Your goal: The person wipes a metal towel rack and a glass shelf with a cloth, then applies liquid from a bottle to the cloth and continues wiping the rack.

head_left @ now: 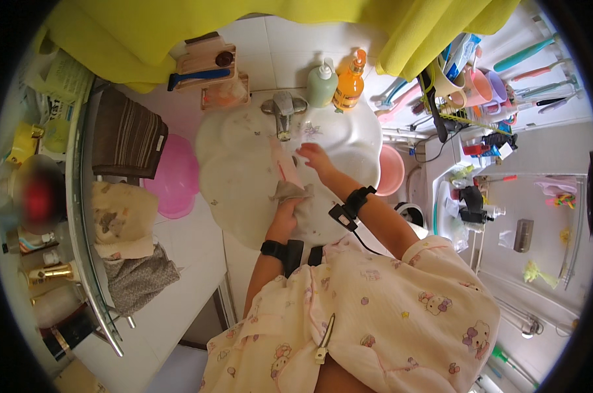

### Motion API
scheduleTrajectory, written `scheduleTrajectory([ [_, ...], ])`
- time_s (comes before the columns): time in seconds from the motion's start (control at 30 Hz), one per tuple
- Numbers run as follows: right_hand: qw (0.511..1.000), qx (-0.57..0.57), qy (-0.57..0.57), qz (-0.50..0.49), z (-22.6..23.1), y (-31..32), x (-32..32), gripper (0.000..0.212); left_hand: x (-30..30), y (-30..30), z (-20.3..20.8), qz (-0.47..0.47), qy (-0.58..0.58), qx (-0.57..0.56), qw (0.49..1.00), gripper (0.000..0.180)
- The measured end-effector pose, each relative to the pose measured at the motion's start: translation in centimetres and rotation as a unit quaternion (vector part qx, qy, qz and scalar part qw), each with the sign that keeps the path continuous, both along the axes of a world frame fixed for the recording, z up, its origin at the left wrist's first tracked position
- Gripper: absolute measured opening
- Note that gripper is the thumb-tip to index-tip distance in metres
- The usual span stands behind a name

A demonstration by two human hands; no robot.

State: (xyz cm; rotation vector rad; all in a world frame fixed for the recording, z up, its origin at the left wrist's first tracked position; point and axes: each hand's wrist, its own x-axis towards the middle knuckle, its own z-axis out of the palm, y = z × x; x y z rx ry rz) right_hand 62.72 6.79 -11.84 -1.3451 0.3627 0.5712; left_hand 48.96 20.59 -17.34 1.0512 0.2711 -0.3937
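1. Within the white sink (237,190), below the tap (283,114), is a grey-and-pink cloth (294,191); its long axis runs from the near side toward the far edge, the pink end pointing at the tap.
2. Left hand (285,219) clamped on the grey end; right hand (316,161) apart from it, fingers curled; whether it touches the cloth I cannot tell.
3. By the sink's far right edge, a green pump bottle (321,86) beside an orange pump bottle (350,85); the latter bears a printed label.
4. Past the far left edge, a rack (190,65) carries a blue-handled tool (201,77).
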Motion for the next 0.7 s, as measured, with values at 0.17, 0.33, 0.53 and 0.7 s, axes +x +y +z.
scheduleTrajectory([
  [0.17,0.976,-0.038,0.019,0.216,-6.7,2.4,-1.0,0.071,0.3,1.5,3.4,-0.152,-0.3,0.331,0.882,0.03],
  [0.33,0.957,-0.118,-0.095,0.249,-6.7,3.2,0.7,0.072,1.0,5.6,7.8,-0.212,0.134,0.327,0.911,0.05],
  [0.53,0.883,-0.234,-0.115,0.39,-3.9,3.4,2.2,0.077,-2.9,8.2,9.6,-0.377,-0.078,0.683,0.62,0.061],
  [0.7,0.85,-0.338,-0.271,0.299,-3.1,2.9,1.6,0.067,-0.1,10.2,8.1,-0.247,-0.046,0.54,0.803,0.055],
])
